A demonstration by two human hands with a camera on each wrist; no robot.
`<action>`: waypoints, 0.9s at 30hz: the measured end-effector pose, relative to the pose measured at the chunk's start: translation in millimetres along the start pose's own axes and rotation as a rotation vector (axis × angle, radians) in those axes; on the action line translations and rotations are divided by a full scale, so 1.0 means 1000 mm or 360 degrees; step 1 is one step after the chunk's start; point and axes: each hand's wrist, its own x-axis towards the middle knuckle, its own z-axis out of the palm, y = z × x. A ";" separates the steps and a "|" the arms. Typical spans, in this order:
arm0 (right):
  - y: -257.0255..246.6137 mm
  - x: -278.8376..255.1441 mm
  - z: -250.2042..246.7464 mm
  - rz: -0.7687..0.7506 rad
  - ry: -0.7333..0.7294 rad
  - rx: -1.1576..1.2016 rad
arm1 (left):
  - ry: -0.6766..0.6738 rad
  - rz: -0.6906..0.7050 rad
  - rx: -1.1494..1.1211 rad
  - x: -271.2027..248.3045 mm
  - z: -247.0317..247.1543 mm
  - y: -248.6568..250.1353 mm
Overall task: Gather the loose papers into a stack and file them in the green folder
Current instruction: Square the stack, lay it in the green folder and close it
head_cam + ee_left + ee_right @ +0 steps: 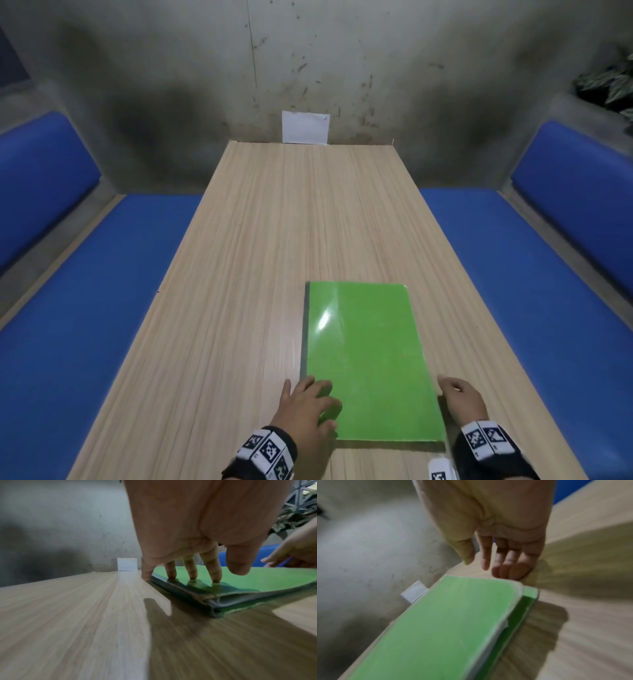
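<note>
Left hand (305, 406) nearest, straight fingers pressing spine corner of closed green folder (366, 359) on table (260, 240). Right hand (460, 397) relaxed beside open edge, holding nothing. White paper edges (502, 626) inside. Filing looks finished; next, release.

Head view: high, looks forward and down the table (274, 240) toward the far wall (342, 51); both hands at the bottom edge.

Left wrist view: very low, close to the tabletop, looks along the left hand (197, 527) toward the same wall; folder (257, 578) spine corner close up.

Right wrist view: above the folder's right edge, tilted and blurred, looks along the right hand (496, 527).

Shared by all three: folder, table, wall, white card (305, 127).
</note>
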 end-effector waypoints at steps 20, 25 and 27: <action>-0.035 -0.045 0.095 -0.0028 -0.0625 0.0011 | 0.0425 -0.0792 -0.1511 -0.017 -0.036 -0.092; -0.046 -0.069 0.145 -0.0088 -0.0790 -0.0032 | 0.0738 -0.0935 -0.1454 -0.042 -0.054 -0.139; -0.047 -0.078 0.156 -0.0062 -0.0826 -0.0014 | 0.0764 -0.0987 -0.1439 -0.049 -0.051 -0.151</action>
